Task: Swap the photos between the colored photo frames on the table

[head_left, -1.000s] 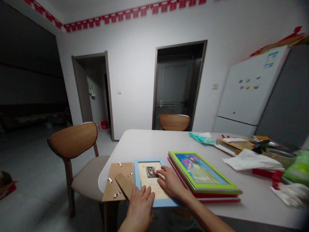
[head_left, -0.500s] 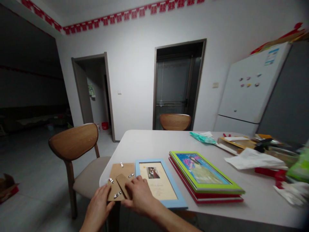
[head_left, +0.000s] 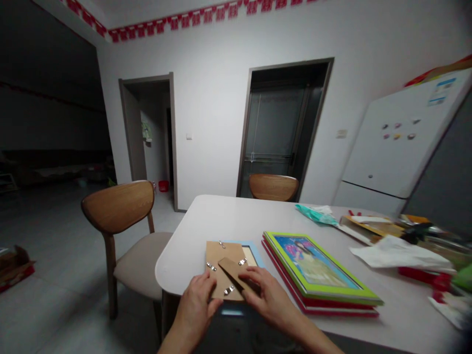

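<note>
A brown picture-frame backing board [head_left: 215, 255] with metal clips and a fold-out stand flap [head_left: 233, 273] lies over the light blue picture frame [head_left: 258, 253], hiding most of it. The frame's top right part and a bit of its lower edge still show. My left hand [head_left: 197, 302] is closed on the board's lower left edge, thumb at the bottom corner. On the other side, my right hand [head_left: 271, 297] grips the board's lower right edge, its fingers by the stand flap. Right of the frame, a green picture frame [head_left: 313, 263] tops a stack with red frames [head_left: 291, 290] beneath.
The white table [head_left: 228, 216] has a rounded left corner. Wooden chairs stand at its left [head_left: 121, 206] and far side [head_left: 273, 187]. A teal packet [head_left: 315, 214], white paper [head_left: 400, 253] and assorted clutter lie at the right, near a fridge [head_left: 391, 147].
Both hands have carried the backing board rightward from beside the blue frame onto it, covering its picture. The view has turned slightly left.
</note>
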Available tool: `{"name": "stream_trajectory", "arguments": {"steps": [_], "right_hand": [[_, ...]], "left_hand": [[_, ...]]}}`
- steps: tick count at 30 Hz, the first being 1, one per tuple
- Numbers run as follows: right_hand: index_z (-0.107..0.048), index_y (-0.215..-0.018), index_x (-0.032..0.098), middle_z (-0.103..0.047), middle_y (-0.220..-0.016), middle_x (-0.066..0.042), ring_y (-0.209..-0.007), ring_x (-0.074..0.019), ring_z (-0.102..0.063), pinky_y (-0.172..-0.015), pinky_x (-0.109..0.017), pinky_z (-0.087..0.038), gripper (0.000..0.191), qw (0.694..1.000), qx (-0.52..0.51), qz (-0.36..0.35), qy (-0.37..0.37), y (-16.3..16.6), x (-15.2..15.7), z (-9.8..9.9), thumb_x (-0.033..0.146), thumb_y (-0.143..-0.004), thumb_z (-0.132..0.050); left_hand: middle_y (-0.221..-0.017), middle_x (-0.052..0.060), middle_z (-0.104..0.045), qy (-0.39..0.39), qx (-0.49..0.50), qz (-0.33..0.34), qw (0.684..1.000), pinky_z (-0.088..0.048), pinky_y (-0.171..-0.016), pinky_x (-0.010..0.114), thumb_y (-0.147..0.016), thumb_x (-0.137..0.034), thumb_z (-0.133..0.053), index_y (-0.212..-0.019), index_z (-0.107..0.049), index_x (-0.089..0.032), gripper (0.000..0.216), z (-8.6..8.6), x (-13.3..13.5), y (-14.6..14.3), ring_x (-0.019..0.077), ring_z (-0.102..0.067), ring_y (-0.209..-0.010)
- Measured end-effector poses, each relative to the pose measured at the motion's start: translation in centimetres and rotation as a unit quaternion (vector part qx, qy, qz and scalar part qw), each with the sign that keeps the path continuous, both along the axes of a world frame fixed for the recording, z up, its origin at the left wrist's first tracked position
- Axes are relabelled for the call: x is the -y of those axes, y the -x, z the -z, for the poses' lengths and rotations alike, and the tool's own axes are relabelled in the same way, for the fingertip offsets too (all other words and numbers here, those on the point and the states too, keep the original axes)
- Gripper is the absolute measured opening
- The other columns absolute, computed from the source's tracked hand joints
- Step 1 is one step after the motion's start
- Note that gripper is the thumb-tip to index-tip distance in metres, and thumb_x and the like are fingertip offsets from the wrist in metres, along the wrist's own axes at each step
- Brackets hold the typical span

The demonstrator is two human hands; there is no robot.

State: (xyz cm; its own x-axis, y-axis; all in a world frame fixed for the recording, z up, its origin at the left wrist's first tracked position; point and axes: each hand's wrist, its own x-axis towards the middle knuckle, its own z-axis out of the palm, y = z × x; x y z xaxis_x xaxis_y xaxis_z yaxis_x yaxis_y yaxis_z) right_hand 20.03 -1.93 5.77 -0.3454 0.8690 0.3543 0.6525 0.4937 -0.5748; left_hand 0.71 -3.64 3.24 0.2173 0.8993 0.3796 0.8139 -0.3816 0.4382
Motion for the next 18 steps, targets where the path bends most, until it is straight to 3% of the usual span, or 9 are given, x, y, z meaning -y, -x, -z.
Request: {"name": "stream_trajectory", "arguments": {"steps": [4, 9, 13, 18], "right_hand": [[-0.060, -0.093, 0.017, -0.058, -0.097, -0.007, -0.094, -0.0180, -0.050, -0.086, -0.029, -0.036, 0.028, 0.999, 0.020, 0.026, 0.003, -2.7, -0.2, 1.7, 0.023, -0.069, -0.045], [-0.060, -0.096, 0.016, -0.057, -0.100, -0.009, -0.094, -0.0191, -0.049, -0.085, -0.031, -0.035, 0.032, 0.996, 0.066, 0.051, -0.027, -3.5, -1.0, 3.3, 0.025, -0.070, -0.045], [-0.060, -0.097, 0.021, -0.056, -0.102, -0.008, -0.094, -0.0196, -0.047, -0.082, -0.032, -0.035, 0.031, 0.993, 0.098, 0.054, -0.048, -3.4, -1.4, 3.5, 0.025, -0.071, -0.044], [-0.059, -0.097, 0.025, -0.055, -0.102, -0.006, -0.094, -0.0189, -0.045, -0.079, -0.031, -0.034, 0.029, 0.989, 0.136, 0.039, -0.044, -3.3, -1.0, 2.7, 0.025, -0.073, -0.043]], "left_hand": [[-0.106, 0.008, -0.057, 0.020, 0.003, 0.026, 0.999, -0.041, -0.087, 0.031, -0.069, -0.014, -0.055, -0.094, -0.056, -0.016, 0.025, 0.5, -0.4, -2.7, 0.0192, -0.048, -0.100], [-0.100, 0.009, -0.059, 0.027, -0.022, 0.038, 0.999, -0.036, -0.090, 0.035, -0.072, -0.017, -0.051, -0.084, -0.058, -0.015, 0.013, 0.6, -0.5, -3.4, 0.0203, -0.048, -0.100], [-0.107, 0.008, -0.056, 0.040, -0.043, 0.059, 0.997, -0.029, -0.095, 0.043, -0.069, -0.023, -0.056, -0.084, -0.057, -0.018, 0.015, 0.6, 0.0, -3.5, 0.0236, -0.043, -0.108], [-0.120, 0.008, -0.048, 0.072, -0.056, 0.075, 0.993, -0.024, -0.098, 0.047, -0.067, -0.015, -0.056, -0.092, -0.053, -0.019, 0.026, 0.7, 0.2, -3.5, 0.0226, -0.038, -0.115]]}}
